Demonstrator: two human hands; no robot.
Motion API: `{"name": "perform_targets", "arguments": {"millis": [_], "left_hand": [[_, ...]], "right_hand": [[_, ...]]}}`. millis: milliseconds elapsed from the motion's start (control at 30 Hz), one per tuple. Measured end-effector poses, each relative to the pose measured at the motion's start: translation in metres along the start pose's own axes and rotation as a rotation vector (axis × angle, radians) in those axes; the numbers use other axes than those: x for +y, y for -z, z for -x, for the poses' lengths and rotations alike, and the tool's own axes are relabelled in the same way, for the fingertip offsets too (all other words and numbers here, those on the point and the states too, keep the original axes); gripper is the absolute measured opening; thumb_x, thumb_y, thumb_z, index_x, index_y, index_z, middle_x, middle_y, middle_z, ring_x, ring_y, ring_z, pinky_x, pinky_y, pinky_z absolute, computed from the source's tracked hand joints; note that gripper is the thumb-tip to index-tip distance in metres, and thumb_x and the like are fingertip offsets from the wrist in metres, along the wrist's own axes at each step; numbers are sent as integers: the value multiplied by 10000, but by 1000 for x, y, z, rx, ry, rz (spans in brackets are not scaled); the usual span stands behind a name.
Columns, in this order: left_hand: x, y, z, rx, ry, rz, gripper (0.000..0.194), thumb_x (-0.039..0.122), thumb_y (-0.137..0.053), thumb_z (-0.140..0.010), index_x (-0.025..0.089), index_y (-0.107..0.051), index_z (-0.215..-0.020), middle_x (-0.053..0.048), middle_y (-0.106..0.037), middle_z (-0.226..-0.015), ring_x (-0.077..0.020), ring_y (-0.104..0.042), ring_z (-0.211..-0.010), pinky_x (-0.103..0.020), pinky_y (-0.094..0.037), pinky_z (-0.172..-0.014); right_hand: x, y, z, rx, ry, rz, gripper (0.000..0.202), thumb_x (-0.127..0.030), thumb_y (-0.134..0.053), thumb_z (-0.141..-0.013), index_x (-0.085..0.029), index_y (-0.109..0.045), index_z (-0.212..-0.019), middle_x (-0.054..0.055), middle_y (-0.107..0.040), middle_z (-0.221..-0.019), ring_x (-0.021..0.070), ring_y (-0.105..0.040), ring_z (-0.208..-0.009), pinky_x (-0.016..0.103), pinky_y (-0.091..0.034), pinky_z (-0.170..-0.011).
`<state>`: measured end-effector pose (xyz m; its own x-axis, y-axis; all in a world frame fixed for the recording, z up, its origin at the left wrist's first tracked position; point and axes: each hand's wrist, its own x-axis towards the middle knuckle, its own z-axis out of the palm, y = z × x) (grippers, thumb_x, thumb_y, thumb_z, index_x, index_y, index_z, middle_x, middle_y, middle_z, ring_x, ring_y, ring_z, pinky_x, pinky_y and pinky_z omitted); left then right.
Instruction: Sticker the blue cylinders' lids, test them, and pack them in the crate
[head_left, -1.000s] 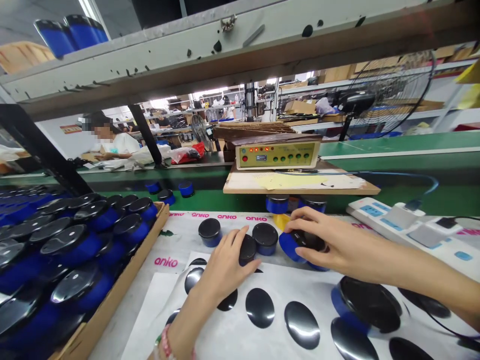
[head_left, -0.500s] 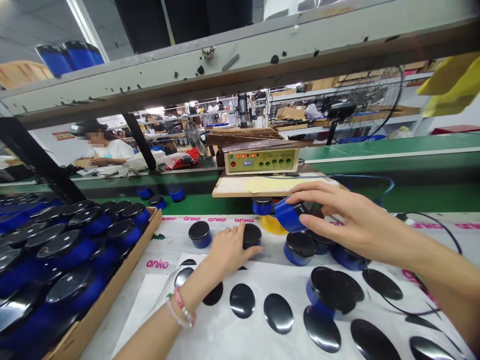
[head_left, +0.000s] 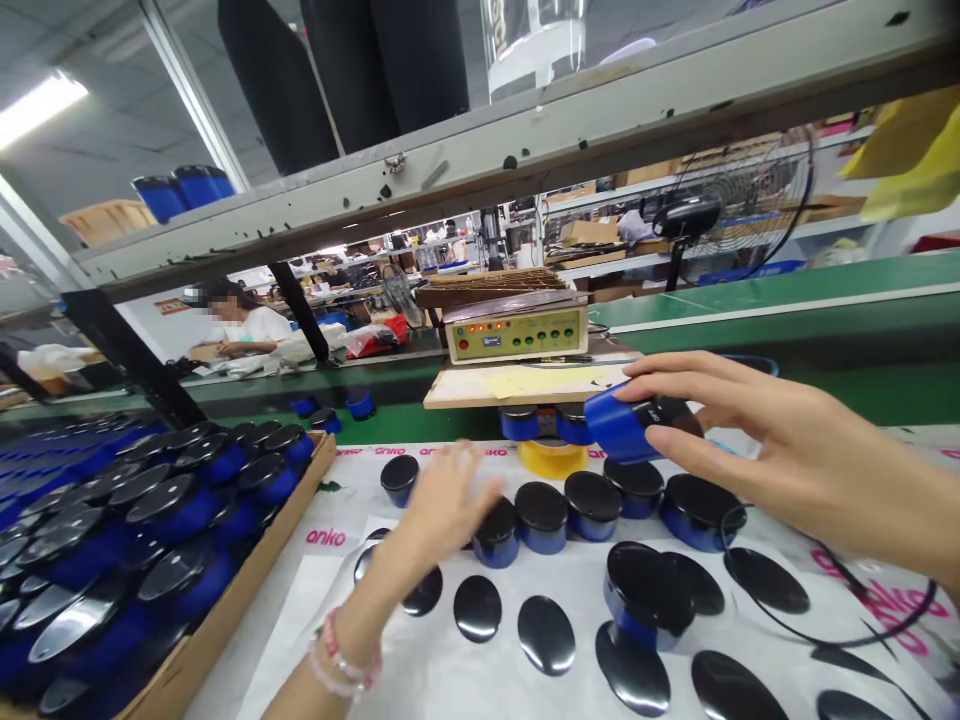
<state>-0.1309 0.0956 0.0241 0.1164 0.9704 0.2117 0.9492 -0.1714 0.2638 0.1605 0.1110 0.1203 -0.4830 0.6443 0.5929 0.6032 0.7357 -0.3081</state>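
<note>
My right hand point(head_left: 780, 440) grips a round blue container with a black end point(head_left: 621, 425), thumb below and fingers above, tilted over the bench. Blurred by motion, my left hand point(head_left: 442, 505) has its thumb apart from the fingers and nothing visible in it. It is between a black-topped blue container point(head_left: 400, 472) and a row of similar containers point(head_left: 541, 506). Nearer me another such container point(head_left: 649, 585) sits on a white sheet point(head_left: 420, 670) bearing several glossy black discs point(head_left: 546, 635).
An open cardboard box point(head_left: 251, 550) full of blue containers stands at left. A control box with buttons point(head_left: 517, 335) rests on a raised wooden board point(head_left: 465, 385), with a yellow round piece point(head_left: 553, 458) below. A shelf beam point(head_left: 330, 190) crosses above. A black cable point(head_left: 832, 640) loops at right.
My left hand has come off a container in the row and moved slightly left. My right hand has shifted right with its container. The whole view has tilted up slightly.
</note>
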Motion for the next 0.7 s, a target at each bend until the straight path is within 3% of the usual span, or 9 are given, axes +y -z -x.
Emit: {"name": "perform_targets", "arguments": {"millis": [100, 200, 333, 467, 567, 700], "left_hand": [[-48, 16, 0, 84, 216, 13, 477, 338, -504, -877, 83, -447, -1276, -239, -449, -1332, -374, -414, -1251, -576, -323, -996], [-66, 17, -6, 76, 236, 75, 398, 278, -559, -859, 105, -493, -1212, -161, -551, -1211, -288, -538, -1123, -495, -416, -948], [-34, 0, -30, 44, 81, 182, 446, 383, -592, -855, 163, -494, -1230, -96, -570, -1200, -232, -556, -1090, -457, -440, -941], [4, -18, -53, -42, -68, 253, 469, 377, -686, -776, 163, -554, -1172, -83, -612, -1123, -221, -593, -1015, -433, -462, -918], [16, -17, -49, -44, -111, 274, 482, 393, -657, -793, 186, -540, -1213, -105, -580, -1179, -235, -560, -1092, -407, -435, -966], [26, -6, -23, -49, -195, 263, 534, 509, -610, -800, 251, -506, -1256, -80, -514, -1283, -264, -438, -1225, -441, -348, -1049]], "right_hand": [[0, 4, 0, 46, 27, -15, 279, -463, -511, -872, -394, -584, -1133, -27, -551, -1226, 216, -609, -961, 253, -505, -545], [-3, 4, -1, 40, 36, -40, 277, -438, -504, -878, -380, -590, -1135, -14, -556, -1217, 219, -610, -970, 258, -517, -588], [-6, -1, -2, -5, 34, -42, 288, -421, -504, -878, -344, -597, -1139, 8, -537, -1244, 243, -591, -1030, 298, -528, -720], [-2, -2, 1, -10, 22, -2, 280, -409, -497, -881, -344, -595, -1135, 8, -518, -1267, 248, -578, -1061, 318, -522, -772], [3, 3, 3, 27, 7, 27, 280, -425, -500, -876, -343, -595, -1127, 12, -529, -1256, 254, -585, -1046, 345, -521, -799], [6, 4, 3, 59, 37, 55, 259, -398, -496, -880, -348, -592, -1115, -7, -527, -1264, 246, -568, -1082, 354, -503, -851]]}}
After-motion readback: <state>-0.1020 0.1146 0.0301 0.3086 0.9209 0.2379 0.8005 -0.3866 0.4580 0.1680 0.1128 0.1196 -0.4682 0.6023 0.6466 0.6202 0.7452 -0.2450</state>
